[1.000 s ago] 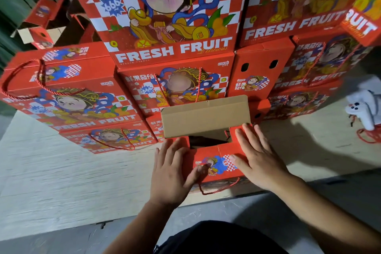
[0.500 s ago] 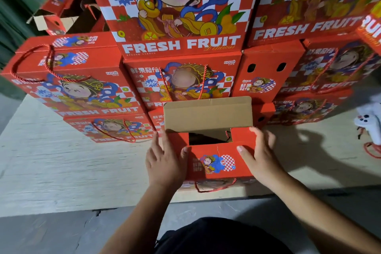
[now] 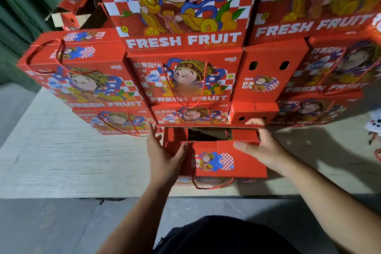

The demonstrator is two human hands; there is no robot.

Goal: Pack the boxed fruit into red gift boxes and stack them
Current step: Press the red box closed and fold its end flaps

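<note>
Closing is the step in hand: a red gift box [image 3: 214,161] sits on the pale board [image 3: 61,150] just in front of the stacked boxes [image 3: 185,80], and its top is being folded shut. The left hand [image 3: 162,154] lies flat against the box's left side, fingers straight and pointing away from the person, thumb laid over the near front panel. It steadies the carton and pinches nothing. The right hand [image 3: 261,146] works the opposite end: its thumb rests on the near top edge, and its fingers reach up to the long rear flap [image 3: 210,125], which is seen almost edge-on between the fingertips of both hands. Whether those fingers curl over the flap's edge or only press on it, I cannot tell.

Between the two hands, the short side flaps are already turned inward, and a dark opening [image 3: 206,135] remains between them; what lies inside is too dark to make out.

By my judgement, the next move calls for bringing the rear flap down toward the thumbs and seating its edge at the front panel while the left hand keeps the side from bulging. Stacking comes after that.

The box is glossy red card with a small cartoon figure and a checked patch on its near face, and a red cord handle [image 3: 212,185] loops below the wrists.
</note>
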